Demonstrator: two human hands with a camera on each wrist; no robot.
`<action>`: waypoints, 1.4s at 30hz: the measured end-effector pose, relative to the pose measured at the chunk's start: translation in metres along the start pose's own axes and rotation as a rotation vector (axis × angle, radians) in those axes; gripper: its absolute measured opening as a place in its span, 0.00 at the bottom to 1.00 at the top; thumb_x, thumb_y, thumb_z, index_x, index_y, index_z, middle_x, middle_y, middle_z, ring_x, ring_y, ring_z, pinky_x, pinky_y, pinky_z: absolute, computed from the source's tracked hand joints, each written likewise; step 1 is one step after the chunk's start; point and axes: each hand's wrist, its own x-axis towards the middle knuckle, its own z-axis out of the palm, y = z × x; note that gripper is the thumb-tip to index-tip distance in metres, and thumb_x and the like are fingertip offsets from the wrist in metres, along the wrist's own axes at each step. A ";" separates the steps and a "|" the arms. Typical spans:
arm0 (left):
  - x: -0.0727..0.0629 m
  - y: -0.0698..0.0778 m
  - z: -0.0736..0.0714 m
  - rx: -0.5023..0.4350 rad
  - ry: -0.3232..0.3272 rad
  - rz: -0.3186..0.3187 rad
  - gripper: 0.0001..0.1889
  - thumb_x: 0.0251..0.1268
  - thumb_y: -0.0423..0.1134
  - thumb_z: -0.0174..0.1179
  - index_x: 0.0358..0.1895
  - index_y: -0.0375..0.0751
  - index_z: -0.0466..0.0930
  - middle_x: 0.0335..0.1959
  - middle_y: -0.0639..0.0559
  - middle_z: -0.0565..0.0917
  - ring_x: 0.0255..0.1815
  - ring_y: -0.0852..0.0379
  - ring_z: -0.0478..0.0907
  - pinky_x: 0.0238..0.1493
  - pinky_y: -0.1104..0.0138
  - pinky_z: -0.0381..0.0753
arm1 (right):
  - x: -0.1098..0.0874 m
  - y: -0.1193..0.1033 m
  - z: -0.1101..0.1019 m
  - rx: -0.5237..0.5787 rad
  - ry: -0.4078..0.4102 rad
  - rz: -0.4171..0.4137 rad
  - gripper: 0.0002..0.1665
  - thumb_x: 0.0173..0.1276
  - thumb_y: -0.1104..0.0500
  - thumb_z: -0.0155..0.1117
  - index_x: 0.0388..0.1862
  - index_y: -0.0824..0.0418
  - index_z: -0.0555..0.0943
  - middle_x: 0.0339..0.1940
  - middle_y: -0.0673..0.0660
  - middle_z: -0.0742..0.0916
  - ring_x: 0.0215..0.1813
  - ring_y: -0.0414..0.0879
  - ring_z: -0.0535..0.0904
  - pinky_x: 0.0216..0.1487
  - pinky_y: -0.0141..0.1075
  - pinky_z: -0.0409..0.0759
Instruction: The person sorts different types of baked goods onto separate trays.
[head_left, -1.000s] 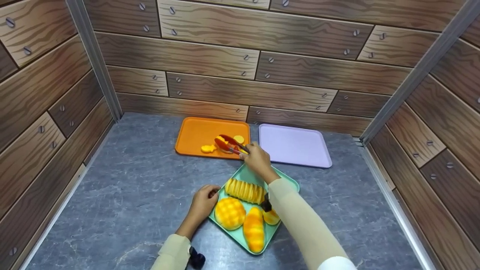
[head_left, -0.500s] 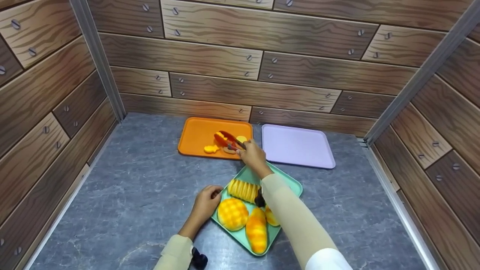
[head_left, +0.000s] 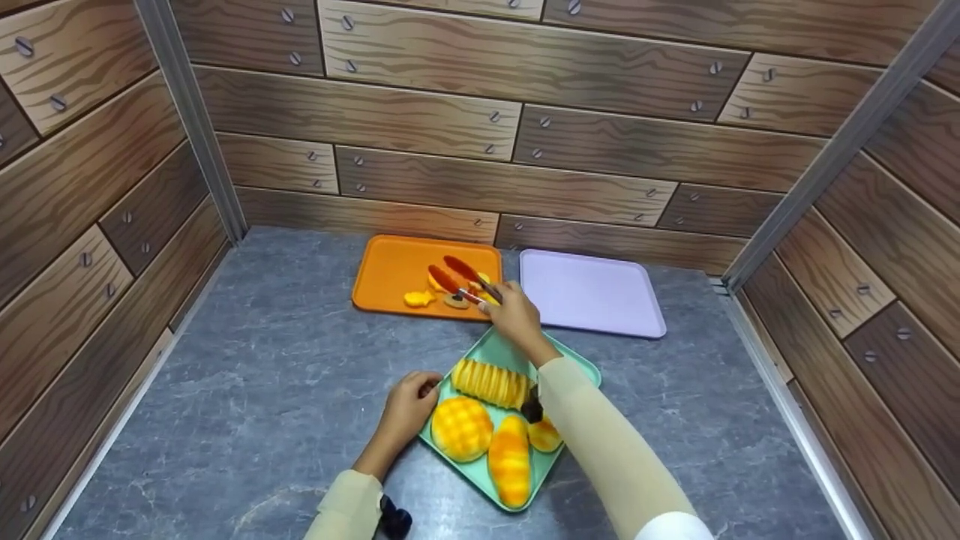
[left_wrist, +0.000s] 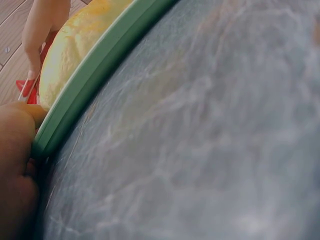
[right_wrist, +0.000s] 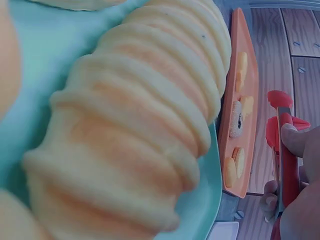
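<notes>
In the head view my right hand [head_left: 516, 309] grips red tongs [head_left: 469, 294] over the orange tray [head_left: 386, 259]. The tongs' red tips are spread apart, with nothing between them in the right wrist view. Below them lie small toy biscuits, among them a yellow fish-shaped one [head_left: 419, 299] and a ring-shaped one [right_wrist: 236, 119]. My left hand [head_left: 409, 401] pinches the left edge of the green tray [left_wrist: 90, 75], thumb side over the rim and fingers beneath. That tray bears a ridged bread roll [head_left: 490, 382], a round checkered bun [head_left: 462, 428], a long roll [head_left: 510, 461] and a partly hidden bun [head_left: 545, 435].
A lilac tray [head_left: 592, 292] lies right of the orange one, near the back wall. Wood-patterned walls [head_left: 420, 105] enclose the grey marbled tabletop [head_left: 277, 360] at the back and both sides. My right forearm crosses over the green tray.
The tongs' tips, close together around a yellow-orange piece before, now stand apart, and that piece lies on the orange tray. My left hand stays at the green tray's edge.
</notes>
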 end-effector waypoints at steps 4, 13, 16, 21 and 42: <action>0.000 0.000 0.000 0.003 -0.005 -0.010 0.08 0.71 0.35 0.61 0.48 0.42 0.87 0.39 0.52 0.84 0.38 0.59 0.77 0.41 0.65 0.78 | -0.010 0.007 -0.007 0.021 0.012 -0.027 0.31 0.67 0.48 0.71 0.64 0.62 0.80 0.58 0.58 0.80 0.58 0.55 0.80 0.60 0.49 0.76; -0.002 0.002 0.000 0.000 -0.009 -0.024 0.09 0.71 0.35 0.61 0.48 0.42 0.87 0.38 0.52 0.84 0.37 0.59 0.77 0.41 0.65 0.78 | -0.041 0.021 -0.025 0.069 0.031 -0.056 0.32 0.66 0.50 0.72 0.67 0.60 0.78 0.57 0.59 0.80 0.55 0.57 0.80 0.56 0.50 0.77; -0.002 0.002 0.000 -0.004 -0.022 -0.041 0.09 0.71 0.35 0.60 0.49 0.43 0.87 0.39 0.53 0.83 0.37 0.59 0.76 0.42 0.64 0.77 | -0.051 0.024 -0.032 0.063 0.049 -0.078 0.31 0.65 0.50 0.73 0.65 0.59 0.79 0.57 0.56 0.81 0.54 0.55 0.80 0.55 0.50 0.77; -0.003 0.004 -0.001 -0.004 -0.032 -0.063 0.09 0.72 0.36 0.60 0.50 0.43 0.86 0.39 0.53 0.83 0.37 0.59 0.76 0.42 0.63 0.77 | -0.070 0.029 -0.046 0.066 0.067 -0.101 0.31 0.66 0.50 0.73 0.65 0.59 0.79 0.58 0.55 0.81 0.55 0.53 0.81 0.55 0.50 0.78; -0.003 0.004 -0.001 -0.012 -0.013 -0.065 0.08 0.70 0.36 0.62 0.48 0.43 0.87 0.38 0.54 0.83 0.37 0.60 0.76 0.42 0.64 0.77 | -0.164 0.068 -0.098 0.058 -0.041 -0.151 0.33 0.65 0.52 0.73 0.68 0.58 0.78 0.62 0.52 0.79 0.57 0.52 0.80 0.55 0.50 0.79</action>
